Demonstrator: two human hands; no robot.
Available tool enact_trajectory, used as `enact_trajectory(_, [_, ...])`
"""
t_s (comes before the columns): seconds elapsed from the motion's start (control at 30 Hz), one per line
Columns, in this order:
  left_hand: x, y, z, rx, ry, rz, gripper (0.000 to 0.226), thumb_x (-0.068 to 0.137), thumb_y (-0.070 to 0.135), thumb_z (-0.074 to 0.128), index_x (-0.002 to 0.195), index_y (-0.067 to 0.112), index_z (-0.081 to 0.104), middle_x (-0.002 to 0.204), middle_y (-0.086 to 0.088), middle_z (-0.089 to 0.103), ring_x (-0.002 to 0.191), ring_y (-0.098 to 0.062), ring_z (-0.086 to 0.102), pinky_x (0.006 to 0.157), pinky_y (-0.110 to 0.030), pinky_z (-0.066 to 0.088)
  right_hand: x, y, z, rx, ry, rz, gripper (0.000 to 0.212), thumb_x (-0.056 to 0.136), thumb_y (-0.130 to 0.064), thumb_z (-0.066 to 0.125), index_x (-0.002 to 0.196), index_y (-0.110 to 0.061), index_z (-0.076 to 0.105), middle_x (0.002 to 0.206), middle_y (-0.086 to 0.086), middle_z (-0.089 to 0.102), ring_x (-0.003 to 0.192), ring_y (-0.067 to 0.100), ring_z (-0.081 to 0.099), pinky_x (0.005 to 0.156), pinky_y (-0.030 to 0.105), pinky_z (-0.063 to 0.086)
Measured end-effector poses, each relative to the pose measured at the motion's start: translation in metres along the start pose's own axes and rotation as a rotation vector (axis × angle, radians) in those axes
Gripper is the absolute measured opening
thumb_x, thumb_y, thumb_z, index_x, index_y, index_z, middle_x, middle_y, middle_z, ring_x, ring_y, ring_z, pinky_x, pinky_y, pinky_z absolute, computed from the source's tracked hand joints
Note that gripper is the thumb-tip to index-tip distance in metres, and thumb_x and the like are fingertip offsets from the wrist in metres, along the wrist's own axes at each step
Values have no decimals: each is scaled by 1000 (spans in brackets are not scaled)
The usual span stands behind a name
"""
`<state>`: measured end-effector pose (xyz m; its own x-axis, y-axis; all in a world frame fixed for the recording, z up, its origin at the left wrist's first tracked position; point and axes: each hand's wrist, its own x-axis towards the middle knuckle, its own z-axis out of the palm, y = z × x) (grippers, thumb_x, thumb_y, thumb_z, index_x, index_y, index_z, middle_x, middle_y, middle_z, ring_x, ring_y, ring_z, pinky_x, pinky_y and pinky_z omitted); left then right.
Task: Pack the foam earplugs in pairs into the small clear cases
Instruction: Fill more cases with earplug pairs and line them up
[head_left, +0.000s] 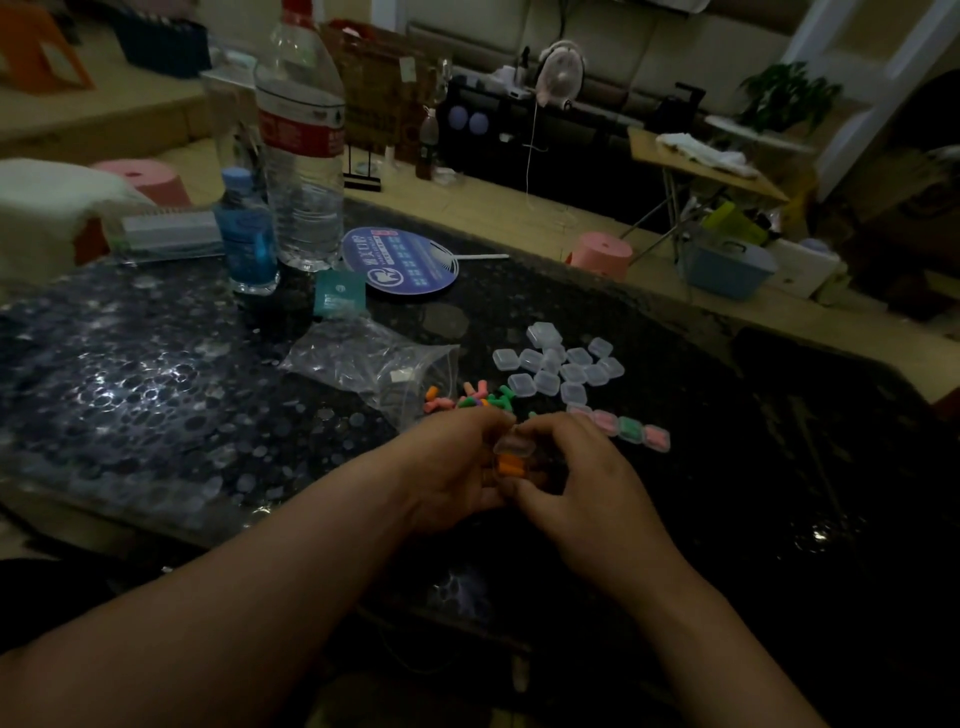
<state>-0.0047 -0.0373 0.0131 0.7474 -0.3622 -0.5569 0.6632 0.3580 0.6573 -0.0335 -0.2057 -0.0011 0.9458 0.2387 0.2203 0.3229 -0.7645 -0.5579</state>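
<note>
Above the near edge of the table (156, 364), at mid-width: small clear case (511, 447). Holds orange earplugs (511, 464) inside. Gripped on its left side by the curled fingers of the left hand (452, 467); pinched on its right side by the bent fingers of the right hand (571, 478). Lid position: cannot tell. Just beyond the hands: pile of loose earplugs (472, 400), lying at the mouth of a clear plastic bag (374, 358). Right of the pile: cluster of empty cases (563, 364); nearer, row of filled cases (629, 430) with pink and green earplugs. Toward the far left edge: large water bottle (301, 156), small blue bottle (247, 234).

Large water bottle (301, 156), blue bottle (247, 234), round fan (400, 260) on dark table (156, 395).
</note>
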Motion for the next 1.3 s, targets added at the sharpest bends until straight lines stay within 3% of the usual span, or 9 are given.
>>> enact_trajectory(0.1, [2,-1,-1,73,-52,24,38,98,1,43,131,-1,63,121,-20,64,114,-31,61,114,-44,41,-1,0,1,0,20,4,28,85,-33,82,101,-39,60,102,-19,60,98,-2,58,75,16,43])
enact_trajectory(0.2, [5,-2,-1,140,-35,92,43,93,-11,38,128,-4,63,115,-20,69,101,-25,70,106,-43,49,-2,0,0,83,13,43,20,90,-35,80,98,-37,62,102,-15,63,96,0,62,74,14,46])
enact_trajectory(0.3, [7,-1,-2,158,14,134,42,93,-14,43,127,3,61,120,-22,69,106,-30,72,92,-42,60,-1,0,-1,203,-67,91,29,93,-38,79,119,-38,65,114,-16,67,104,-5,64,85,12,51])
enact_trajectory(0.43, [3,0,-1,211,3,146,42,93,-12,49,128,7,60,118,-19,68,101,-25,72,76,-33,62,2,5,0,124,-88,69,31,92,-46,78,120,-39,69,113,-17,67,105,-4,62,89,23,52])
enact_trajectory(0.63, [-1,-3,-3,350,-61,66,22,100,8,57,119,7,66,104,-18,64,98,-33,59,81,-42,63,1,11,-7,86,-38,60,28,92,-47,76,117,-41,68,113,-18,66,108,-3,60,90,27,53])
enact_trajectory(0.83, [7,-10,-2,386,-28,135,24,99,10,61,122,10,67,105,-19,73,96,-32,69,96,-52,57,-2,11,-9,152,-60,85,35,91,-38,80,115,-53,59,118,-21,66,108,-8,62,86,15,50])
enact_trajectory(1.0, [12,-13,-2,396,-16,163,25,99,11,63,123,12,66,109,-17,76,104,-38,72,96,-53,57,-4,15,-11,151,-62,111,42,88,-37,81,125,-46,61,116,-21,67,105,-7,64,89,22,55])
enact_trajectory(1.1, [13,-14,-1,401,-13,166,25,98,12,64,123,14,66,109,-17,76,104,-38,72,95,-54,57,-6,18,-12,126,-52,125,46,88,-40,80,130,-43,61,117,-20,65,105,-8,62,87,19,51])
enact_trajectory(1.3, [13,-18,8,440,-4,182,21,99,15,64,120,14,66,110,-17,76,102,-36,73,90,-46,61,-9,19,-13,83,3,132,31,93,-45,75,121,-45,63,111,-20,64,98,-6,62,82,22,54])
